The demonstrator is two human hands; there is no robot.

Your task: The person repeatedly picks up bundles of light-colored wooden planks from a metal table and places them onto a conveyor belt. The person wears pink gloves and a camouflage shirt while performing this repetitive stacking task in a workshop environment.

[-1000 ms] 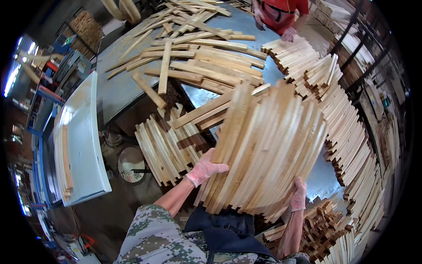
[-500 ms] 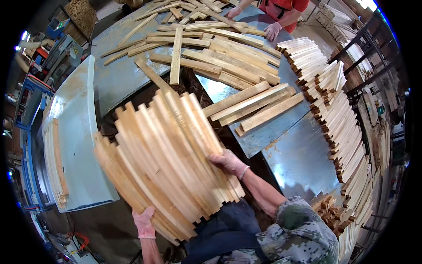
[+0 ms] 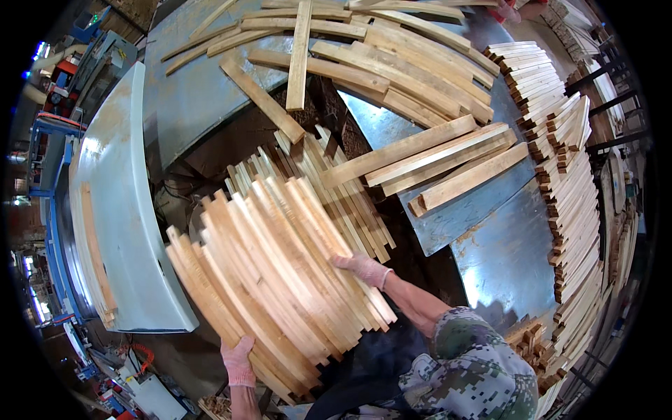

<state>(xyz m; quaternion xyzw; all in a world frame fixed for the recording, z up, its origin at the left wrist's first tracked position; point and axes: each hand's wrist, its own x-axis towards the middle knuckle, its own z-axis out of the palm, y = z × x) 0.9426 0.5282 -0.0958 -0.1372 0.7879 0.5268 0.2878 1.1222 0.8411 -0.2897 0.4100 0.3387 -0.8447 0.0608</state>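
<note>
Between my two gloved hands a wide row of pale wooden strips (image 3: 269, 269) is squeezed side by side, held in front of my body. My left hand (image 3: 239, 360) grips its left outer edge near the lower end. On the opposite edge my right hand (image 3: 362, 270) presses with its fingers closed against the outermost strip. Beyond and partly beneath the held row lies a second batch of wooden strips (image 3: 350, 203), lower down in the gap between the tables. My fingertips are partly hidden by the wood.
Loose boards (image 3: 406, 77) lie scattered on the far metal table (image 3: 189, 98). A few more boards (image 3: 448, 164) rest on the right metal table (image 3: 490, 252). Long stacks of strips (image 3: 567, 189) line the right side. A pale panel (image 3: 122, 210) stands left. A co-worker's hand (image 3: 505, 12) shows far off.
The held row has come slightly down and right in the view, uncovering the second batch behind it. My view has shifted, and the co-worker is now mostly cut off at the top.
</note>
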